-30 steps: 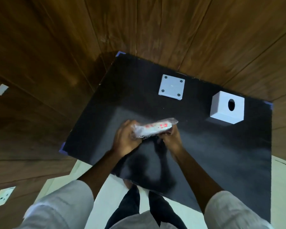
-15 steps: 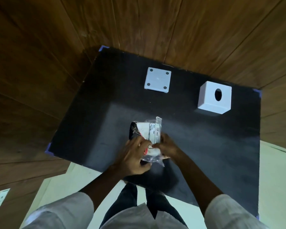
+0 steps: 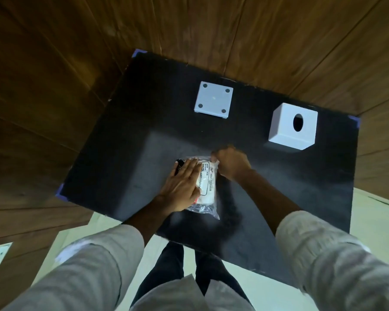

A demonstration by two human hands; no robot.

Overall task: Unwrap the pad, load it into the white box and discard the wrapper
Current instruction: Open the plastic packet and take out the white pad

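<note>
The right hand [image 3: 231, 163] pinches the wrapper's [image 3: 208, 182] far end while the left hand [image 3: 182, 187] lies flat, fingers spread, pinning the soft, light, probably slippery pad [image 3: 206, 194] near the black table's [image 3: 112, 153] front edge.

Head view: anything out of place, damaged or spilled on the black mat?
Nothing stands out. The wrapped pad lies flat under the left hand, the right hand pinching its far corner. The white box and square plate sit upright, apart, nothing spilled.

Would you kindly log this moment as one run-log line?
left hand flat on wrapped pad | right hand pinching wrapper's far end | white box untouched
</note>
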